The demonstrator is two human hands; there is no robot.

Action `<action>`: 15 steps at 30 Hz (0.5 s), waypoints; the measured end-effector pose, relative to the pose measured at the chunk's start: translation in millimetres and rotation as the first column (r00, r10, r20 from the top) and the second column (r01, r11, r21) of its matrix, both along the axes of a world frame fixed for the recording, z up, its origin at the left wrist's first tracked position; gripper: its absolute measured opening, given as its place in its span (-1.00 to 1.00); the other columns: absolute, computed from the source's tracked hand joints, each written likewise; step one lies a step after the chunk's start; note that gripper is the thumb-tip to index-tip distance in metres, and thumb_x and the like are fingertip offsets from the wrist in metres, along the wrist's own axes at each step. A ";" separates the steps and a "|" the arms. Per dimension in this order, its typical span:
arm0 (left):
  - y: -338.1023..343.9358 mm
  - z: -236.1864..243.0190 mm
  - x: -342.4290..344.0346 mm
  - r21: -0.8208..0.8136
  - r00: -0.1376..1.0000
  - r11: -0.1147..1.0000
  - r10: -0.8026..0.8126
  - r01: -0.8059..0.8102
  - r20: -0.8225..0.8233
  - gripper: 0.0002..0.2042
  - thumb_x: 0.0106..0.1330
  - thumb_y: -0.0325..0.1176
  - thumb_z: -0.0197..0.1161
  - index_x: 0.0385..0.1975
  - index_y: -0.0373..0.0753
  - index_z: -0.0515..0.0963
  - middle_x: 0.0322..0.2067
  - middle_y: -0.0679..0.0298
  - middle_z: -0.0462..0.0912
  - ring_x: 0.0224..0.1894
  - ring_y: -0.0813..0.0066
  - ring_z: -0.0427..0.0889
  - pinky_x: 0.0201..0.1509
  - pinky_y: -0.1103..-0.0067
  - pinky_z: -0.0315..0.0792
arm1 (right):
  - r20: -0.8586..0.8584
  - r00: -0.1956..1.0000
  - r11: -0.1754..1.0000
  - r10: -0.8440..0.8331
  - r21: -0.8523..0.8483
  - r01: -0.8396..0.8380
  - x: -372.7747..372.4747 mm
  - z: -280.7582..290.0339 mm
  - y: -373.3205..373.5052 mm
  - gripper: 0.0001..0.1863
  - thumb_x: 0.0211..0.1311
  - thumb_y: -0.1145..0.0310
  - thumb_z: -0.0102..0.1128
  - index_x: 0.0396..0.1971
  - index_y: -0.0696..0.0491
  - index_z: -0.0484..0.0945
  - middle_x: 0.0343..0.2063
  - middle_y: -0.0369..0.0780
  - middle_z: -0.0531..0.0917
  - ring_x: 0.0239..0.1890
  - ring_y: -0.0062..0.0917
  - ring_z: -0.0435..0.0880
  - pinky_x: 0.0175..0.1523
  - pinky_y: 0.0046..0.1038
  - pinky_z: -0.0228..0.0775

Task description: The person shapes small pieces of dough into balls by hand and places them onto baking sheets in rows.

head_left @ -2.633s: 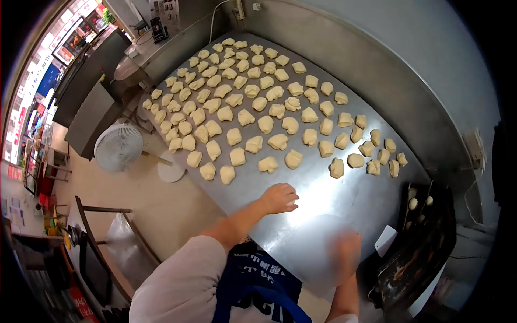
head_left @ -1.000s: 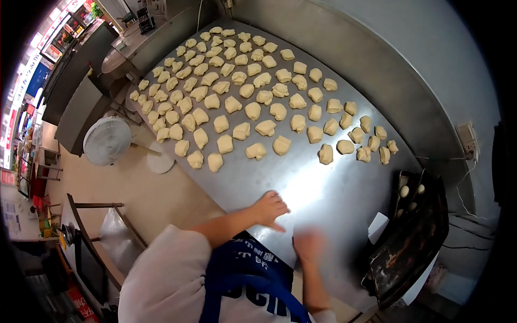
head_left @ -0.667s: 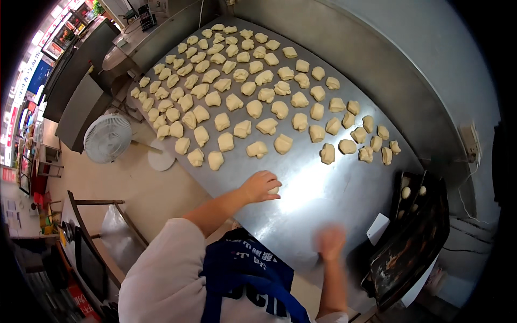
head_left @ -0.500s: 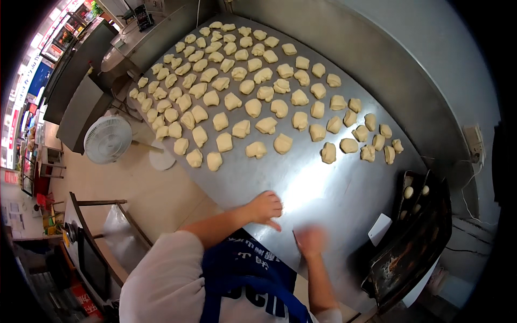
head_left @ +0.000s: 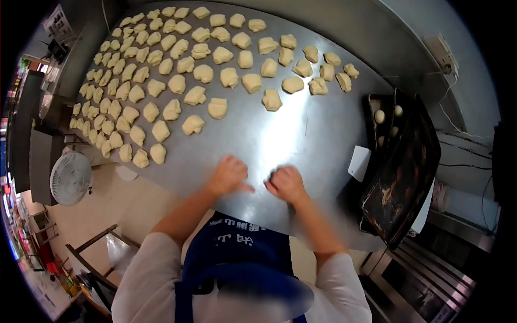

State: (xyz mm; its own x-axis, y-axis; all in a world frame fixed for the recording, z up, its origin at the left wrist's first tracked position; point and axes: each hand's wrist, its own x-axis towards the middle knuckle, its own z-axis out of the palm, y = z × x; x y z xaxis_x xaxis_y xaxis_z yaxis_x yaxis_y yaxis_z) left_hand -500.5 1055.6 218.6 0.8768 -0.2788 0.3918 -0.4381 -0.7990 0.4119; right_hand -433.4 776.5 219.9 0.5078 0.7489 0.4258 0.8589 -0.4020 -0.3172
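My left hand (head_left: 230, 175) hovers over the near part of the steel table (head_left: 226, 146), fingers curled and thumb sticking out, with nothing visible in it. Close to its right, my right hand (head_left: 287, 184) is closed, its fingers bent inward. A dark patch shows by its knuckles; whether it holds something I cannot make out. Many pale dough pieces (head_left: 217, 108) lie spread in rough rows over the far and left parts of the table, apart from both hands. The nearest to my left hand is a dough piece (head_left: 158, 154) close to the table's left edge.
Dark, worn baking trays (head_left: 401, 185) lean together at the right; several pale round pieces (head_left: 379, 117) sit in one. Beside them lies a white flat scraper-like piece (head_left: 359, 162). A fan (head_left: 71, 178) stands left of the table. A socket (head_left: 441, 51) is on the right wall.
The view has turned right and closer to the trays. My right hand has come up beside my left, the two now nearly level over the table. The dough pieces look unmoved on it.
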 end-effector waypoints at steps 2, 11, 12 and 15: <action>11.8 -3.5 36.4 0.069 0.995 0.997 -0.023 0.016 0.095 -0.64 0.11 0.08 0.51 -0.53 -0.07 0.61 -0.36 0.30 0.64 -0.33 0.18 0.58 -0.14 0.26 0.40 | 0.114 0.993 1.000 0.019 -0.006 -0.019 42.9 24.8 16.4 -0.69 -0.12 0.18 0.58 -0.48 -0.04 0.60 -0.39 -0.31 0.63 -0.23 -0.36 0.62 -0.09 -0.26 0.45; 30.6 -13.2 -12.0 -0.211 0.978 0.971 0.145 -0.111 0.152 -0.71 -0.05 -0.22 0.63 -0.41 -0.10 0.63 -0.26 0.30 0.64 -0.13 0.18 0.62 -0.07 0.32 0.49 | -0.134 0.991 0.979 0.001 0.200 0.026 8.1 13.6 -27.8 -0.64 -0.19 0.26 0.64 -0.42 -0.05 0.58 -0.30 -0.30 0.67 -0.21 -0.32 0.66 -0.07 -0.26 0.50; 18.8 -15.0 -14.1 -0.229 0.972 0.959 -0.119 0.165 0.201 -0.69 -0.03 -0.20 0.62 -0.35 -0.11 0.65 -0.24 0.31 0.65 -0.13 0.18 0.62 -0.06 0.31 0.49 | -0.081 0.991 0.973 0.108 0.211 -0.089 6.7 11.1 -10.9 -0.64 -0.17 0.24 0.63 -0.50 -0.05 0.53 -0.33 -0.31 0.66 -0.25 -0.31 0.65 -0.07 -0.23 0.50; 17.0 1.0 40.5 0.002 0.994 1.000 0.003 -0.004 0.113 -0.68 -0.04 -0.19 0.63 -0.35 -0.10 0.66 -0.28 0.32 0.66 -0.12 0.21 0.63 -0.06 0.31 0.50 | 0.097 0.995 0.998 0.025 0.063 -0.032 48.5 3.4 11.8 -0.67 -0.13 0.11 0.61 -0.52 -0.10 0.58 -0.43 -0.35 0.63 -0.23 -0.37 0.62 -0.09 -0.25 0.44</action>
